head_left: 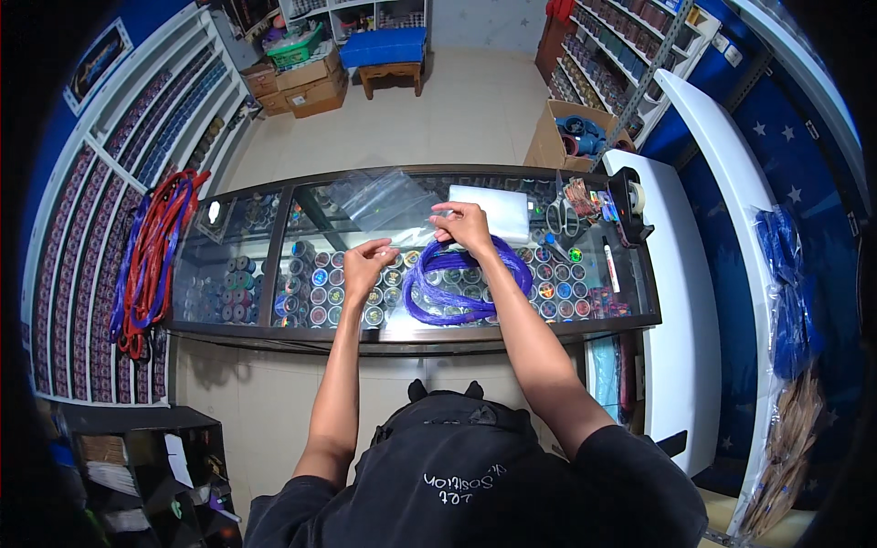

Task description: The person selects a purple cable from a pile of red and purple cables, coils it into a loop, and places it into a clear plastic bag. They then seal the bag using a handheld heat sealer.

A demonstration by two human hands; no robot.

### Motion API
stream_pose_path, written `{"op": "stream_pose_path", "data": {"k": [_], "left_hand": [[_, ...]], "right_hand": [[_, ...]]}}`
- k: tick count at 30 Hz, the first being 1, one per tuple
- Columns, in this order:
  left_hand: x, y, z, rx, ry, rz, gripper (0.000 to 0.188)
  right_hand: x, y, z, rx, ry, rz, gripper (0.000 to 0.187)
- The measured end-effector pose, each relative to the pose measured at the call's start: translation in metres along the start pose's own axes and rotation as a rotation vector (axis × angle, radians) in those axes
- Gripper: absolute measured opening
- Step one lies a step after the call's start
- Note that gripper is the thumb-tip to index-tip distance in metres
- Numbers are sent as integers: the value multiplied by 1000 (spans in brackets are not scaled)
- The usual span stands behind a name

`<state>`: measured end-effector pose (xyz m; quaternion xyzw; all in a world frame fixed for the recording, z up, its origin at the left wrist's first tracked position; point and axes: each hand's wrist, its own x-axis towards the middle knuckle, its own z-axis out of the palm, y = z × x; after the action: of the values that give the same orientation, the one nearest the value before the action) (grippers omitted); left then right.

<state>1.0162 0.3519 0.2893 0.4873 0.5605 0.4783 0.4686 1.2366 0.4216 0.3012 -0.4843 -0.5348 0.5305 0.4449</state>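
Note:
A coil of shiny purple cord or thread lies in loose loops on the glass top of a display counter. My right hand is over the coil's upper edge, its fingers bent and pointing left. My left hand hovers to the left of the loops, apart from them, with fingertips drawn together toward the right. Anything thin pinched in either hand is too small to make out. Beyond my hands are a flat transparent plastic bag and a stack of whitish plastic sleeves.
Scissors, a tape dispenser and a white marker lie at the counter's right. Red and purple cord bundles hang over its left end. Round spools fill the case under the glass. Shelves stand left; a white panel stands right.

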Motion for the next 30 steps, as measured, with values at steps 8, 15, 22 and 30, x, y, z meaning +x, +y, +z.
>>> {"op": "stream_pose_path", "data": {"k": [8,15,22,30], "left_hand": [[1,2,1,244,141,84,18],[-4,14,1,583,308,445,15],[0,12,-5,518,158,441,18],[2,11,-10,700,113,694,23]], "right_hand": [[5,-3,-18,-52,-265,3,31],[4,-10,-15,-326,-260,-71,33],[5,-6,-13,-510,-264,-271,31],[7,-8,-14,-541,-248,-281,22]]}}
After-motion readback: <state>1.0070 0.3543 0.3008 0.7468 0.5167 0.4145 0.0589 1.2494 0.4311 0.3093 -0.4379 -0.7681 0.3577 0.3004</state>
